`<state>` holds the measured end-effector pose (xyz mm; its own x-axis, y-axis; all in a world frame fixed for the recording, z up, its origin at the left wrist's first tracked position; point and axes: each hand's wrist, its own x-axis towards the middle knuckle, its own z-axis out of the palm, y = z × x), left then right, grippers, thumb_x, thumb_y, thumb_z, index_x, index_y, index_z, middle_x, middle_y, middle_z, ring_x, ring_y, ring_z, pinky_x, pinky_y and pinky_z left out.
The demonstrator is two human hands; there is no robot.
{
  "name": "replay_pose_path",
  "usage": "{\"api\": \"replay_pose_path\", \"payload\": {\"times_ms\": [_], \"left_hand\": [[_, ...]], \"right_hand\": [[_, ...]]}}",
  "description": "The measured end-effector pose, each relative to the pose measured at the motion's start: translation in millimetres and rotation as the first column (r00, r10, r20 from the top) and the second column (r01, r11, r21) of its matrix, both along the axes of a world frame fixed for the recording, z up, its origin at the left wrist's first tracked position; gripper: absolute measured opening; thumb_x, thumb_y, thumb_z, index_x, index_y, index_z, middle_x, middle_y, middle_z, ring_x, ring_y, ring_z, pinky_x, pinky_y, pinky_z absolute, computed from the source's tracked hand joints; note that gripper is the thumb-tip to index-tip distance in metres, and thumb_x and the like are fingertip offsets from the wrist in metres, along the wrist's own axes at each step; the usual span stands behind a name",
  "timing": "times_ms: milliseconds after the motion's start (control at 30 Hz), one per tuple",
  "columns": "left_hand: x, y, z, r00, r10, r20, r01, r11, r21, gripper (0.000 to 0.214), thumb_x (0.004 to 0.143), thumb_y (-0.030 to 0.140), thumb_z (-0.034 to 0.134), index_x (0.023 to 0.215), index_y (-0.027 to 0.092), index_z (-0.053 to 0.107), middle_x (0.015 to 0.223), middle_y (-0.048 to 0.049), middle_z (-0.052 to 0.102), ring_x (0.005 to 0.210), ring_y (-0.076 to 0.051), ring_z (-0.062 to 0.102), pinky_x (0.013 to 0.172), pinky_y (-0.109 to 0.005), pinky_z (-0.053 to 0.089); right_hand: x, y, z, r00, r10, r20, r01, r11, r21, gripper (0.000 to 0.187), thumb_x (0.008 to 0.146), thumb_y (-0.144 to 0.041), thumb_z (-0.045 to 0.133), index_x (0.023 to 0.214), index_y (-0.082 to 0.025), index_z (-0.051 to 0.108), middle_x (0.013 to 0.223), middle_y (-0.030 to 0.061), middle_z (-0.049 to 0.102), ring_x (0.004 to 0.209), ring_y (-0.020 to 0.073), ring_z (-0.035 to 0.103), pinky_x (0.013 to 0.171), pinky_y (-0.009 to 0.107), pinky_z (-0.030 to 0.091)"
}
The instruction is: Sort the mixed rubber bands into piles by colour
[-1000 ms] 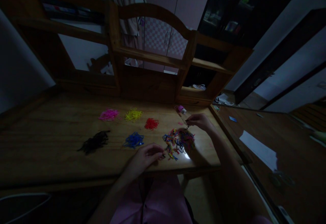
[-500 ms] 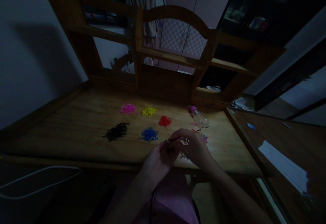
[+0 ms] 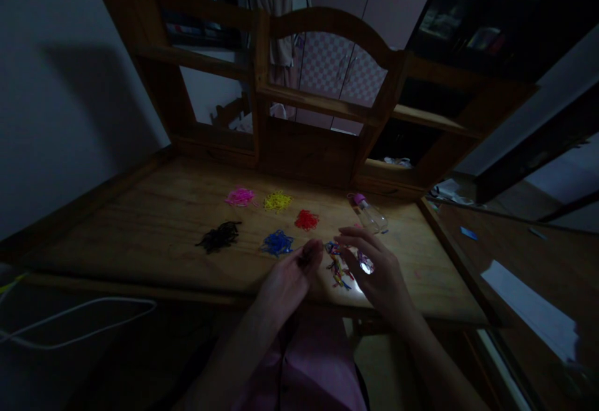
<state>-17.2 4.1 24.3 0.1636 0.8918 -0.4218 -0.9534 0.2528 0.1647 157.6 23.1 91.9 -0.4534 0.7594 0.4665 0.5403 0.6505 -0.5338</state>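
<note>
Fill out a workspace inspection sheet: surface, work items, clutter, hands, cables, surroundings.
Surface: wooden desk, dimly lit.
Work items: separate pink pile, yellow pile, red pile, blue pile, black pile; mixed-colour pile partly hidden.
Clutter: bottle with purple cap.
Hands: left hand curled, contents unclear; right hand open near the mixed-colour pile.
Cables: white loop at lower left, possibly a cord.
Surroundings: checkered cabinet doors behind; white paper at right.

On desk [image 3: 140, 230] — five piles [image 3: 277, 242] left | sixth pile [image 3: 339, 272] right | bottle [image 3: 373, 217] behind it
</note>
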Motion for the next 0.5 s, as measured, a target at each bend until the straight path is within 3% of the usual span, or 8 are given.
{"api": "replay_pose_path", "payload": {"times_ms": [67, 133, 267, 300, 400, 433, 500], "left_hand": [[-20, -2, -1.6, 0.977, 0.106, -0.183, -0.097, 0.994, 0.055, 0.028, 0.089, 0.005, 0.040, 0.098, 0.007, 0.067, 0.098, -0.0157, 0.071, 0.097, -0.021, 0.070, 0.090, -0.035, 0.059], [-48, -5, -3.9, 0.890, 0.282, -0.358, -0.247, 0.958, 0.143, 0.029, 0.087, 0.006, 0.042, 0.099, 0.011, 0.067, 0.098, -0.0145, 0.072, 0.101, -0.022, 0.069, 0.093, -0.039, 0.057], [-111, -5, -9.0, 0.723, 0.528, -0.445, -0.455, 0.849, 0.268, 0.026, 0.087, 0.016, 0.044, 0.098, 0.015, 0.068, 0.108, -0.0099, 0.071, 0.114, -0.018, 0.062, 0.106, -0.035, 0.047], [-125, -2, -11.3, 0.665, 0.584, -0.466, -0.495, 0.812, 0.311, 0.025, 0.087, 0.019, 0.046, 0.097, 0.013, 0.068, 0.109, -0.0101, 0.070, 0.115, -0.019, 0.061, 0.109, -0.035, 0.044], [-155, 8, -21.5, 0.394, 0.691, -0.606, -0.505, 0.714, 0.485, 0.025, 0.086, 0.029, 0.053, 0.096, 0.013, 0.068, 0.109, -0.0095, 0.070, 0.117, -0.021, 0.060, 0.113, -0.039, 0.037], [-161, 12, -25.5, 0.305, 0.682, -0.665, -0.484, 0.712, 0.509, 0.026, 0.086, 0.032, 0.053, 0.096, 0.014, 0.068, 0.109, -0.0089, 0.070, 0.117, -0.022, 0.059, 0.114, -0.041, 0.036], [-166, 16, -32.5, 0.148, 0.592, -0.792, -0.407, 0.766, 0.497, 0.035, 0.090, 0.042, 0.048, 0.101, 0.015, 0.069, 0.112, -0.0090, 0.069, 0.119, -0.024, 0.058, 0.113, -0.045, 0.035]], "right_hand": [[12, 0, 2.2, 0.997, -0.064, -0.044, 0.064, 0.998, 0.000, 0.023, 0.093, -0.020, 0.054, 0.110, -0.026, 0.068, 0.118, 0.0062, 0.064, 0.110, 0.0211, 0.061, 0.094, 0.034, 0.050], [27, 1, -0.5, 0.991, -0.110, -0.077, 0.109, 0.994, -0.011, 0.019, 0.093, -0.022, 0.055, 0.106, -0.025, 0.068, 0.114, 0.0057, 0.065, 0.108, 0.0210, 0.062, 0.093, 0.034, 0.050], [60, 3, -18.2, 0.967, -0.222, -0.121, 0.214, 0.974, -0.074, 0.016, 0.093, -0.028, 0.057, 0.104, -0.024, 0.068, 0.108, 0.0056, 0.068, 0.103, 0.0214, 0.064, 0.090, 0.034, 0.050], [68, 3, -23.4, 0.959, -0.256, -0.124, 0.244, 0.964, -0.102, 0.017, 0.092, -0.030, 0.057, 0.103, -0.024, 0.068, 0.107, 0.0054, 0.069, 0.102, 0.0215, 0.065, 0.089, 0.034, 0.050], [85, 4, -36.1, 0.926, -0.359, -0.120, 0.335, 0.925, -0.180, 0.019, 0.092, -0.035, 0.057, 0.103, -0.023, 0.068, 0.105, 0.0054, 0.070, 0.098, 0.0216, 0.066, 0.086, 0.034, 0.051], [88, 4, -38.9, 0.915, -0.385, -0.119, 0.358, 0.913, -0.197, 0.021, 0.092, -0.036, 0.057, 0.103, -0.023, 0.069, 0.105, 0.0056, 0.071, 0.097, 0.0218, 0.067, 0.085, 0.034, 0.052], [93, 4, -42.1, 0.900, -0.421, -0.117, 0.390, 0.894, -0.220, 0.022, 0.091, -0.038, 0.057, 0.102, -0.023, 0.069, 0.106, 0.0062, 0.071, 0.096, 0.0223, 0.068, 0.083, 0.034, 0.052]]}}
